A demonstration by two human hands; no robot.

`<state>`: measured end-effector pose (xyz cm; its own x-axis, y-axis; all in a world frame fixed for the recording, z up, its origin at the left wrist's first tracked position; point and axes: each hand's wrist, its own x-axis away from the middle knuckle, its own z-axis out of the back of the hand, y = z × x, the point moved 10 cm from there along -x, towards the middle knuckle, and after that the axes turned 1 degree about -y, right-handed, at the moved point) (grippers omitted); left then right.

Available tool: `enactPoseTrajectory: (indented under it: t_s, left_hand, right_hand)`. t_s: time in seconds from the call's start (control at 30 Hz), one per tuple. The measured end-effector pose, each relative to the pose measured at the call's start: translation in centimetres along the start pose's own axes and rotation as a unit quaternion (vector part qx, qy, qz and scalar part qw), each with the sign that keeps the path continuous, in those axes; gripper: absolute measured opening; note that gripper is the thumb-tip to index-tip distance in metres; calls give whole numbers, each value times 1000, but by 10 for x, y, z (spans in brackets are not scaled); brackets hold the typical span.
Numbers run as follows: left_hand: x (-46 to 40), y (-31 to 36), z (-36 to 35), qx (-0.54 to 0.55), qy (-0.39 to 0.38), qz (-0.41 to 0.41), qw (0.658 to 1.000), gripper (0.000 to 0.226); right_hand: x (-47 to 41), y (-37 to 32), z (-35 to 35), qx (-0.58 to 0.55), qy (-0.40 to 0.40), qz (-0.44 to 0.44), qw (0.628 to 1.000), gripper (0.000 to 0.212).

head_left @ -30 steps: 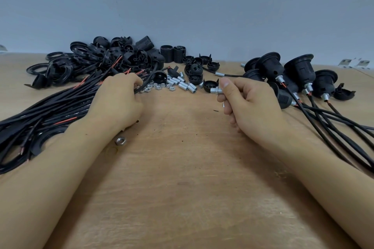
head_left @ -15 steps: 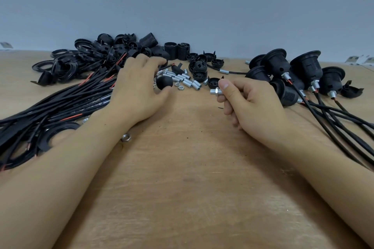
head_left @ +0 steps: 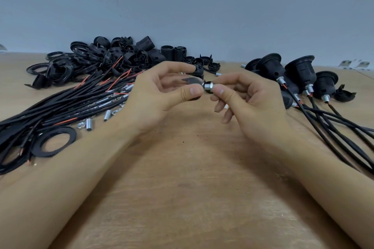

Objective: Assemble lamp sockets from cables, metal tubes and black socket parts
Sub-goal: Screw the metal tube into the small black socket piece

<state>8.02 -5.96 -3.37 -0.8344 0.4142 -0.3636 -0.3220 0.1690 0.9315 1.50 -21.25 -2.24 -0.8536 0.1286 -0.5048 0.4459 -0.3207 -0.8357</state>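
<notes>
A bare stretch of the wooden tabletop (head_left: pixel 182 198) is seen nearest, and above it the two hands are raised and brought together. A black socket part (head_left: pixel 192 82) is pinched between thumb and fingers of the left hand (head_left: pixel 162 91), while a short metal tube (head_left: pixel 208 86) is pinched at the fingertips of the right hand (head_left: pixel 249 99) and is held against the black part; whether it is seated or threaded cannot be told. The step in hand is judged to be the joining of tube and socket base, with a cable not yet fed through this piece. To the right, several finished sockets (head_left: pixel 299 73) with cables attached are laid in a group, so a part of the work is judged done. To the left, a large bundle of loose cables (head_left: pixel 60 107) is spread, with a black ring (head_left: pixel 53 140) and loose metal tubes (head_left: pixel 89 124) beside it, so much is judged left. Farther back, a heap of black socket parts (head_left: pixel 121 54) is piled against the wall (head_left: pixel 182 6). Nothing is seen between the hands and the stock.
</notes>
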Motion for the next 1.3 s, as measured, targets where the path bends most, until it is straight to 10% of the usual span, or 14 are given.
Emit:
enactPoseTrajectory:
  t_s: [0.43,0.67,0.97,1.3]
  left_hand:
    - [6,15,-10,-11,-38,-37,999,35]
    - [7,-2,-11,19,-29,57,998,49]
    - [6,-1,-14,95,-41,34,994,33]
    - [9,-13,-21,47,-65,116,990,46]
  right_hand:
    - [4,-16,-2,43,-17,74,996,20]
    - [15,-50,-10,232,-9,252,940,7]
    - [6,-24,-1,160,1,91,983,17]
    - [17,-52,-12,213,-28,240,947,5]
